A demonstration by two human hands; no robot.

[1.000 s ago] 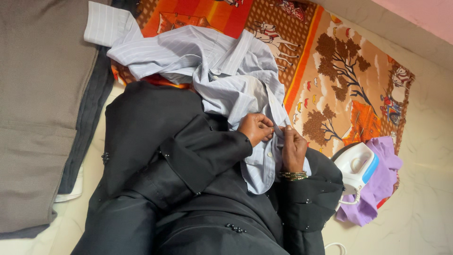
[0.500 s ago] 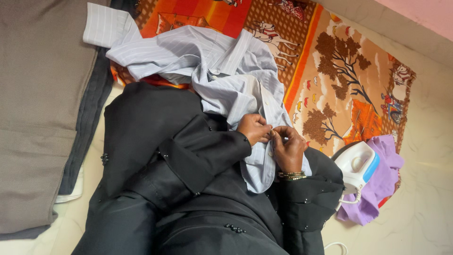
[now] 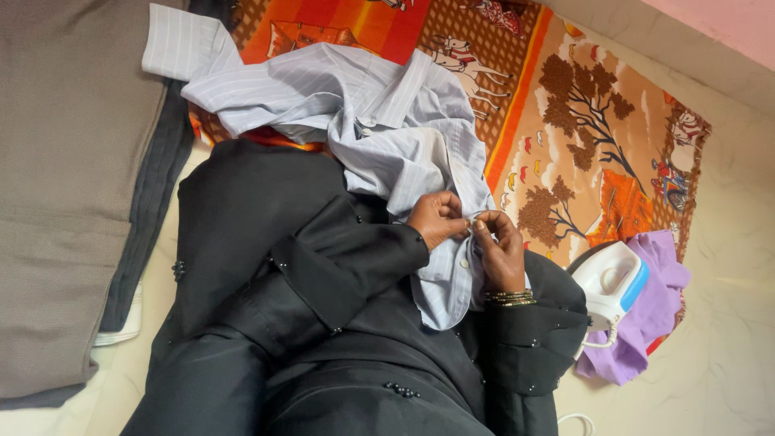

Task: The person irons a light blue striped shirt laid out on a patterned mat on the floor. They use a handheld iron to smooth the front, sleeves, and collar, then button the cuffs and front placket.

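Basically both hands pinch the shirt (image 3: 387,121) placket: left hand (image 3: 436,218) and right hand (image 3: 500,250) meet fingertip to fingertip at a button, holding the edge taut. Shirt lies across the lap, spilling onto the mat (image 3: 581,121). Iron (image 3: 613,282) stands right of the shirt.

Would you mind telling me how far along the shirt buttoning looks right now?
Done: nothing clearly fastened that I can see. In hand: the left hand and right hand pinch the striped shirt placket together at one button. Left: one white button lower down shows unfastened; the shirt lies crumpled.
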